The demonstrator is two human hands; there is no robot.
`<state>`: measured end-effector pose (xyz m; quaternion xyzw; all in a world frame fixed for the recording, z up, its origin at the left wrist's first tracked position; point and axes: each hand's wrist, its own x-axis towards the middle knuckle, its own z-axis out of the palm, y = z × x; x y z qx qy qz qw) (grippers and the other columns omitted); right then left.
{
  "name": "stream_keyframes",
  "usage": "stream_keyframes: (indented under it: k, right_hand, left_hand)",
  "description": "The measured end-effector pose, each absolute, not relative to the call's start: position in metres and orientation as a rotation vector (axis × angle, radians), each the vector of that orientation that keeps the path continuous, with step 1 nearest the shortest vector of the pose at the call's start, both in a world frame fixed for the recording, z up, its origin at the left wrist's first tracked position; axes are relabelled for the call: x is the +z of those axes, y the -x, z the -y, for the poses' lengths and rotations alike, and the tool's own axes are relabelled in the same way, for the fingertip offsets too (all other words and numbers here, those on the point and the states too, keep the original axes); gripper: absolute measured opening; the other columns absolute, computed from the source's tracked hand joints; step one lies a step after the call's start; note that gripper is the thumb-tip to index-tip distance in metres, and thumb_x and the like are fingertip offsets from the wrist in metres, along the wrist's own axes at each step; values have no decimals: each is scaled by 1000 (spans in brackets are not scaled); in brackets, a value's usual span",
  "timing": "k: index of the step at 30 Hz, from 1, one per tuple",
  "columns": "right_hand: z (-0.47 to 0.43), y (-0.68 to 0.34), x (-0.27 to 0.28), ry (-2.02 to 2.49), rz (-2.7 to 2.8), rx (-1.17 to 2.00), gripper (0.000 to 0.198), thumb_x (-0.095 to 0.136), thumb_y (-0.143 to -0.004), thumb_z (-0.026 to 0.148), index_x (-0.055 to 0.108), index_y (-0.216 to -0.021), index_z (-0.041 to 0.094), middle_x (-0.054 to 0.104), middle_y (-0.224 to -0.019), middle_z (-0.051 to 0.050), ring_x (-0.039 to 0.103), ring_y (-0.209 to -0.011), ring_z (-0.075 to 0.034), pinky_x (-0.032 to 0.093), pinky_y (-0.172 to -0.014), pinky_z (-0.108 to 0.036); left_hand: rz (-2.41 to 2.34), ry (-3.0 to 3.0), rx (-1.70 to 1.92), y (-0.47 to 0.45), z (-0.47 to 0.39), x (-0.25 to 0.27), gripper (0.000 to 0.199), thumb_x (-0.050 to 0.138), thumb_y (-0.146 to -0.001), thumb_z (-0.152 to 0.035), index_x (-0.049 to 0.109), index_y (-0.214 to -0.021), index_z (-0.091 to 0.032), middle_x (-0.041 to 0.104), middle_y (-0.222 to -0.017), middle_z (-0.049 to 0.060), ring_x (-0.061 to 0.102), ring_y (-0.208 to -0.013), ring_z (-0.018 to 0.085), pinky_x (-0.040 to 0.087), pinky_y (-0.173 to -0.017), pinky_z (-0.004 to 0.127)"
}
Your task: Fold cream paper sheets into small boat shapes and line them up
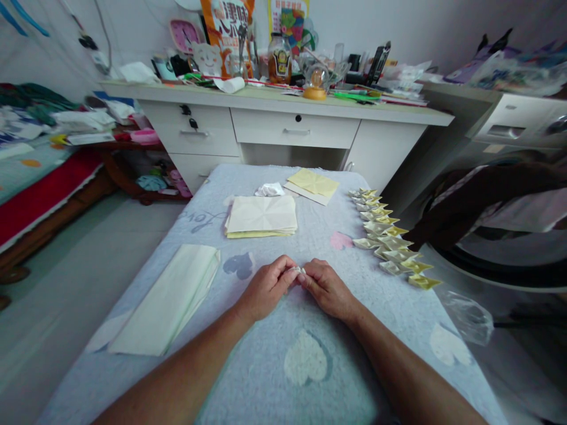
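At the middle of the cloth-covered table, my left hand (271,286) and my right hand (325,286) meet, fingertips pinched around a small piece of folded white paper (298,270). Most of that paper is hidden by the fingers, so its full shape does not show. Beyond the hands lies a stack of creased paper sheets (262,213), white on top with yellow beneath. To the right, folded paper boats (392,241) in white and yellow stand in rows. A long folded pale sheet (170,301) lies left of my left hand.
Creased yellow paper (312,182) and a crumpled white tissue (270,189) lie toward the table's far end. Behind stands a white desk (296,109) crowded with a jar (279,58) and other items. A washing machine (522,118) is at right, a bed (39,183) at left.
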<state>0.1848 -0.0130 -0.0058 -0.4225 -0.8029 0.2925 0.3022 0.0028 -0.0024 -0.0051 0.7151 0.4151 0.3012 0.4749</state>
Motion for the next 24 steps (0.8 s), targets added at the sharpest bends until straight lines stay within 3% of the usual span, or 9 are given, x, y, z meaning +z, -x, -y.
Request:
stream_keyframes:
  k: [6, 19, 24]
  right_hand:
    - [13, -184, -7, 1128, 2126, 762, 44, 36, -99, 44, 50, -67, 18, 50, -62, 2, 46, -63, -12, 33, -71, -28]
    - [16, -186, 3, 1056, 2164, 851, 53, 33, -98, 52, 62, -71, 17, 58, -66, 0, 51, -66, -12, 35, -75, -29]
    - [15, -187, 8, 1083, 2173, 900, 46, 38, -98, 48, 66, -77, 18, 62, -69, 0, 53, -69, -13, 36, -77, -29]
  left_hand:
    - [-1036, -1843, 734, -1, 0, -2, 31, 43, -95, -40, 50, -73, -18, 50, -62, -6, 47, -60, 9, 34, -59, 22]
    - [-1013, -1883, 671, 1, 0, -4, 31, 46, -92, -33, 47, -65, -18, 47, -57, -6, 45, -56, 10, 32, -57, 22]
    - [-1003, -1852, 671, 0, 0, -3, 32, 45, -92, -35, 47, -65, -18, 47, -58, -5, 46, -58, 11, 33, -59, 22]
